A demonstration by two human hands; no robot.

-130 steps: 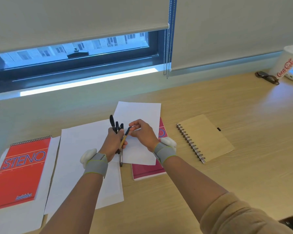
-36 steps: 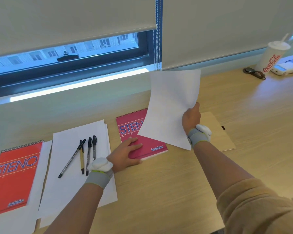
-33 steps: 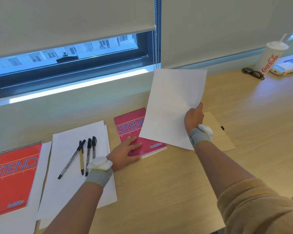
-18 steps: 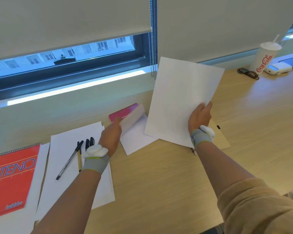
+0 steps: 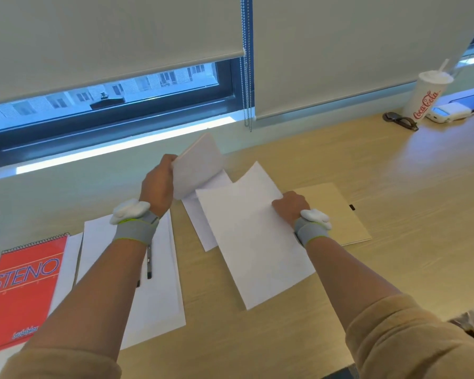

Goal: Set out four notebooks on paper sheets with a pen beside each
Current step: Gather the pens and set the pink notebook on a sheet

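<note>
My left hand (image 5: 158, 187) grips the pink steno notebook (image 5: 196, 166) and holds it tilted above the desk, its pale back facing me. Under my right hand (image 5: 291, 205), whose fingers pinch its right edge, a white paper sheet (image 5: 253, 239) lies on the desk. A second sheet (image 5: 200, 225) lies partly beneath it. The brown spiral notebook (image 5: 337, 212) lies just right of my right hand. The red steno notebook (image 5: 22, 285) rests on a sheet at far left. Pens (image 5: 149, 262) lie on the left paper sheets (image 5: 159, 296), mostly hidden by my left forearm.
At the far right stand a Coca-Cola cup (image 5: 427, 101), sunglasses (image 5: 400, 121) and a white device (image 5: 449, 113). A blind chain (image 5: 246, 77) hangs over the window ledge behind the desk. Bare wooden desk (image 5: 394, 255) extends to the right and front.
My right hand has brought the raised sheet down flat onto the desk. My left hand has lifted the pink notebook up off the desk, clear of the sheet under it.
</note>
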